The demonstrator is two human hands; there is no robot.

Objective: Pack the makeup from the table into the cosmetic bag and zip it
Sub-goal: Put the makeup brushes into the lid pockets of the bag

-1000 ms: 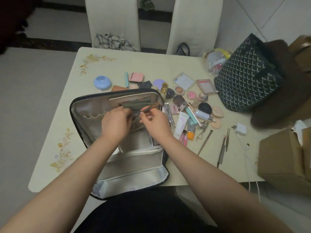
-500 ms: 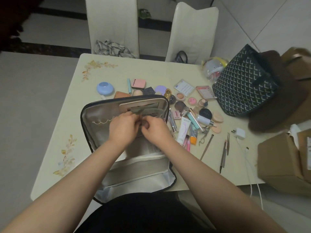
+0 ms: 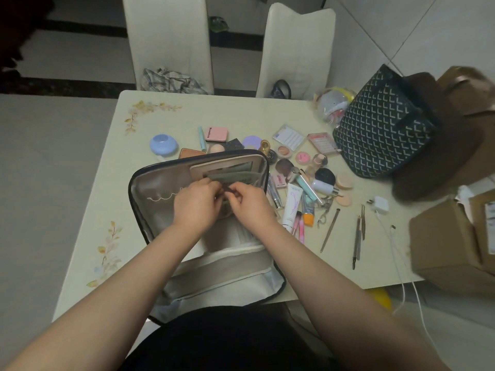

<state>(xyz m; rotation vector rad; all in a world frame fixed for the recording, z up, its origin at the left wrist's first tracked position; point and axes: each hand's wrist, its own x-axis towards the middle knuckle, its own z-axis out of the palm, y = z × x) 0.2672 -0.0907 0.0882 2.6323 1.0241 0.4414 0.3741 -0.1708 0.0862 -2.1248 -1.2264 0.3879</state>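
Note:
The cosmetic bag (image 3: pixel 152 188) lies unzipped and spread flat on the table, its grey lid with pockets facing up. My left hand (image 3: pixel 197 203) and my right hand (image 3: pixel 250 206) meet over the lid's pocket. Together they pinch a thin dark brush handle (image 3: pixel 231 193) at the pocket's mouth; most of it is hidden. Loose makeup lies to the right: a white tube (image 3: pixel 292 206), an orange-tipped brush (image 3: pixel 308 218), a large powder brush (image 3: pixel 285 167), round puffs (image 3: pixel 344 182). Behind the bag are a pink palette (image 3: pixel 216 133) and a blue round case (image 3: pixel 163 144).
A dark patterned tote (image 3: pixel 383 132) stands at the table's right back. Cardboard boxes (image 3: pixel 452 245) sit at the right edge, beside a white charger (image 3: pixel 380 205) with its cable. Thin tools (image 3: pixel 357 243) lie near the front right. Two white chairs (image 3: pixel 168 41) stand behind the table.
A second ago my right hand held a thin brush sticking out to the right above the pocket. Both hands have since closed together over the pocket, and the brush has gone mostly out of sight.

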